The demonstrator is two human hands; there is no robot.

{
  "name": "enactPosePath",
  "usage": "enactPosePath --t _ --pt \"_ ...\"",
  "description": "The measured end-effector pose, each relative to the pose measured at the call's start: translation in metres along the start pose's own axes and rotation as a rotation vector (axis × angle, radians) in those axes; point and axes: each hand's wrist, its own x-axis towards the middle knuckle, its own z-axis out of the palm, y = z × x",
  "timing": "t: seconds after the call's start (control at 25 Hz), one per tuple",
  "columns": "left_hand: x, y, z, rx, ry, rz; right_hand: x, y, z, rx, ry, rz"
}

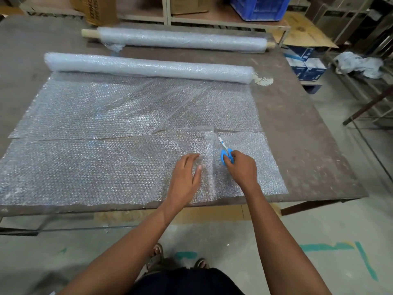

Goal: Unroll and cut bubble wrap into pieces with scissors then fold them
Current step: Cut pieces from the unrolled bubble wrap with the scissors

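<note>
A bubble wrap roll (148,67) lies across the brown table (308,145), its sheet (127,103) unrolled toward me. A cut strip of bubble wrap (85,167) lies along the near edge, separated from the sheet by a crosswise slit. My right hand (241,167) grips blue-handled scissors (225,154), whose blades point away from me along a lengthwise cut in the strip, tips near the slit. My left hand (187,175) rests palm down on the strip just left of that cut, fingers spread.
A second bubble wrap roll (182,40) on a wooden core lies at the table's far edge. Cardboard boxes (95,9) and a blue crate (257,7) stand behind it. Stacked boxes (304,64) and a metal frame (365,107) are on the right. My feet (157,256) stand on the floor.
</note>
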Motion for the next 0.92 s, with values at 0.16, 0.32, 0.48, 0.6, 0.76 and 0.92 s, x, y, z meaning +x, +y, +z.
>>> enactPosePath --t 0.16,0.32,0.48,0.6,0.76,0.92 --pt "0.01 -0.036 0.015 0.456 -0.373 -0.024 -0.008 0.015 -0.003 -0.123 -0.036 -0.022" --pt "0.01 -0.044 0.021 0.504 -0.424 -0.068 -0.004 0.022 -0.013 -0.326 0.038 -0.09" --pt "0.011 -0.037 0.019 0.526 -0.367 -0.076 0.0 0.031 -0.018 -0.416 0.044 -0.021" --pt "0.019 -0.026 0.022 0.502 -0.356 -0.007 -0.004 0.047 -0.017 -0.283 0.017 0.06" --pt "0.028 -0.019 0.041 0.528 -0.476 0.055 -0.017 0.067 -0.018 -0.264 0.049 0.098" --pt "0.031 -0.008 0.054 0.585 -0.466 0.048 -0.028 0.083 -0.027 -0.241 0.071 0.133"
